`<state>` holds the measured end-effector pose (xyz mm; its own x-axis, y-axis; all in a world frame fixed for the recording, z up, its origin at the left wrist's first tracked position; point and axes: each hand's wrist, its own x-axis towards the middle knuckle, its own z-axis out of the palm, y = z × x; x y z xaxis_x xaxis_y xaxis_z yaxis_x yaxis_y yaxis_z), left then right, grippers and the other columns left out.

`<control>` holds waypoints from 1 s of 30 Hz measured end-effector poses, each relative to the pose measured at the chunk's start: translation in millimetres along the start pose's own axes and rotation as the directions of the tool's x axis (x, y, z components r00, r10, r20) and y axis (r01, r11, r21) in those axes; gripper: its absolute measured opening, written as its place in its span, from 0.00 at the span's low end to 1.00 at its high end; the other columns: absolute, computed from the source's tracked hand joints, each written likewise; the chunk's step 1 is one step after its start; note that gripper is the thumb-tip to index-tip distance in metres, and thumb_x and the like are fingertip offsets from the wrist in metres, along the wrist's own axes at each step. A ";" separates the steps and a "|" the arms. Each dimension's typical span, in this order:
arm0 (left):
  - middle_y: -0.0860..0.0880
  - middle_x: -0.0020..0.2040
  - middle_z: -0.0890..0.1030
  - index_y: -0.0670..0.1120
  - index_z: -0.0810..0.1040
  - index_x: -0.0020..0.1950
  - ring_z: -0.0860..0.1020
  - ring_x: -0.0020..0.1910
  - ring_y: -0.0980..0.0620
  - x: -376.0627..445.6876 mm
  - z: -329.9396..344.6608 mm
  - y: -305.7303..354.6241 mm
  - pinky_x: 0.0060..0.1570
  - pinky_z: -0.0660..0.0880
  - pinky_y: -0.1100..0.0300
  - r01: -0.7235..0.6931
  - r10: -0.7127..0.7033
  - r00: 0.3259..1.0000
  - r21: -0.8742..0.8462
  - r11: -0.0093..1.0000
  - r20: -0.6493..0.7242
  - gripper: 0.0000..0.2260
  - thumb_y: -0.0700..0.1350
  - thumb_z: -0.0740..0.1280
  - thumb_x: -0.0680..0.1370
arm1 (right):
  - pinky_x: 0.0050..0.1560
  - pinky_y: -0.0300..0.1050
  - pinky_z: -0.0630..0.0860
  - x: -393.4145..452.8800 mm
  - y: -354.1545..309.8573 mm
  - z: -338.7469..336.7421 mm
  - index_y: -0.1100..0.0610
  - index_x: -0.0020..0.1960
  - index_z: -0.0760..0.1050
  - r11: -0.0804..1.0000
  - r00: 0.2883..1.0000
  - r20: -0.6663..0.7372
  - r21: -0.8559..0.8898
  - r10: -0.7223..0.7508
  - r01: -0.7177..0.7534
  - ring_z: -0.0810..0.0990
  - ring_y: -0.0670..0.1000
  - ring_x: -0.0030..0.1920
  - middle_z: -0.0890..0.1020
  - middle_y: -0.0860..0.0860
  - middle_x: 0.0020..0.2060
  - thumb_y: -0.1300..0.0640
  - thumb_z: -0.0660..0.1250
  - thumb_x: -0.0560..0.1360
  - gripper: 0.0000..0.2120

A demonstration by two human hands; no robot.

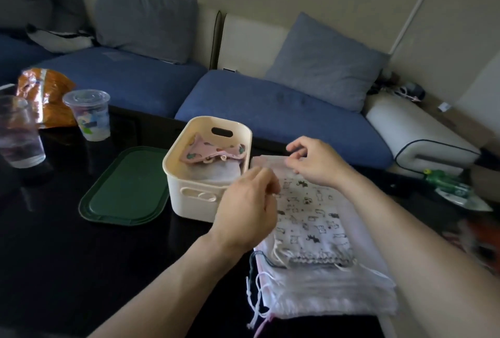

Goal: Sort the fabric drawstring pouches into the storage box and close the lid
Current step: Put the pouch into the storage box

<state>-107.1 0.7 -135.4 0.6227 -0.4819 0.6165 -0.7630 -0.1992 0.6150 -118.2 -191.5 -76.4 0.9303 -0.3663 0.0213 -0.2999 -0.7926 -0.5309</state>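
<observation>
Cream storage box holds a half-hidden pink pouch, green lid at its left, while left hand and right hand seem to pinch the far edge of the cat-print pouch atop the pile, fingertips blurred.

The cream storage box stands open-topped, reachable from above, though a pink pouch already fills part of it. The green lid lies flat just left; two plastic cups stand farther left, well apart.
</observation>
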 end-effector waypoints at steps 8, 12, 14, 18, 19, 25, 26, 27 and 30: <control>0.46 0.66 0.70 0.47 0.70 0.69 0.65 0.67 0.44 -22.2 44.3 -0.1 0.67 0.66 0.50 -0.039 -0.273 0.771 0.469 0.882 0.576 0.20 0.51 0.61 0.78 | 0.43 0.33 0.72 -66.6 84.1 19.7 0.52 0.47 0.83 0.995 0.993 0.085 -0.066 0.078 -0.072 0.81 0.43 0.48 0.84 0.42 0.43 0.51 0.70 0.78 0.05; 0.49 0.63 0.72 0.51 0.75 0.65 0.66 0.66 0.48 -25.4 47.2 -7.6 0.65 0.67 0.52 -0.060 -0.297 0.660 0.442 0.895 0.690 0.19 0.59 0.65 0.77 | 0.51 0.37 0.70 -92.1 108.3 25.0 0.59 0.41 0.83 0.981 0.984 0.046 -0.097 0.173 -0.168 0.78 0.48 0.50 0.82 0.49 0.40 0.50 0.72 0.75 0.12; 0.52 0.60 0.74 0.53 0.76 0.62 0.70 0.63 0.51 -27.2 49.1 -7.1 0.64 0.66 0.52 -0.069 -0.288 0.638 0.425 0.902 0.714 0.18 0.60 0.66 0.76 | 0.43 0.29 0.67 -98.6 116.4 22.8 0.66 0.43 0.81 0.978 0.971 0.134 -0.092 0.196 -0.185 0.79 0.52 0.42 0.84 0.59 0.42 0.46 0.72 0.75 0.21; 0.55 0.59 0.77 0.54 0.77 0.60 0.73 0.60 0.53 -27.8 51.3 -7.5 0.66 0.65 0.50 -0.106 -0.275 0.650 0.443 0.890 0.709 0.18 0.61 0.66 0.76 | 0.48 0.41 0.76 -103.5 127.0 22.5 0.51 0.48 0.79 0.968 0.903 0.354 -0.140 0.244 -0.206 0.80 0.48 0.48 0.82 0.45 0.47 0.32 0.76 0.65 0.25; 0.55 0.58 0.77 0.54 0.77 0.60 0.73 0.60 0.53 -28.3 51.1 -7.4 0.66 0.65 0.49 -0.109 -0.273 0.652 0.444 0.889 0.707 0.18 0.61 0.66 0.76 | 0.51 0.42 0.76 -104.6 129.2 23.7 0.48 0.51 0.77 0.970 0.890 0.390 -0.150 0.237 -0.192 0.79 0.46 0.51 0.79 0.42 0.50 0.33 0.77 0.63 0.25; 0.56 0.53 0.79 0.53 0.81 0.54 0.76 0.55 0.56 -27.7 51.6 -6.8 0.64 0.67 0.49 -0.083 -0.224 0.714 0.397 0.914 0.664 0.11 0.57 0.66 0.78 | 0.56 0.45 0.78 -107.7 138.8 27.5 0.43 0.49 0.78 0.989 0.949 0.294 -0.122 0.113 -0.080 0.80 0.46 0.52 0.82 0.43 0.50 0.50 0.76 0.73 0.08; 0.57 0.51 0.81 0.53 0.82 0.52 0.77 0.52 0.56 -25.3 50.2 -6.9 0.62 0.70 0.50 -0.060 -0.215 0.738 0.380 0.923 0.639 0.09 0.54 0.66 0.79 | 0.55 0.45 0.78 -108.5 140.1 27.1 0.45 0.48 0.79 0.991 0.960 0.262 -0.111 0.103 -0.076 0.80 0.46 0.51 0.82 0.43 0.49 0.52 0.74 0.75 0.05; 0.57 0.50 0.82 0.52 0.83 0.50 0.79 0.50 0.56 -22.4 47.8 -7.2 0.60 0.73 0.51 -0.030 -0.211 0.766 0.363 0.931 0.607 0.07 0.53 0.66 0.80 | 0.54 0.43 0.77 -109.6 141.1 26.4 0.47 0.50 0.81 0.993 0.970 0.224 -0.088 0.098 -0.080 0.81 0.47 0.51 0.82 0.42 0.48 0.53 0.73 0.75 0.04; 0.54 0.46 0.84 0.49 0.82 0.48 0.81 0.45 0.53 -14.8 37.2 -9.1 0.49 0.78 0.54 0.094 -0.232 0.849 0.297 0.950 0.474 0.08 0.52 0.67 0.80 | 0.46 0.30 0.72 -110.6 142.6 24.7 0.50 0.56 0.81 0.995 0.995 0.084 0.076 0.054 -0.061 0.81 0.40 0.49 0.82 0.41 0.49 0.52 0.71 0.78 0.08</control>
<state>-115.8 -22.1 -168.4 0.6236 -0.7677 0.1477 -0.7181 -0.4878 0.4964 -258.6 -252.0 -175.4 0.9271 -0.3664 -0.0788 -0.3389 -0.7298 -0.5937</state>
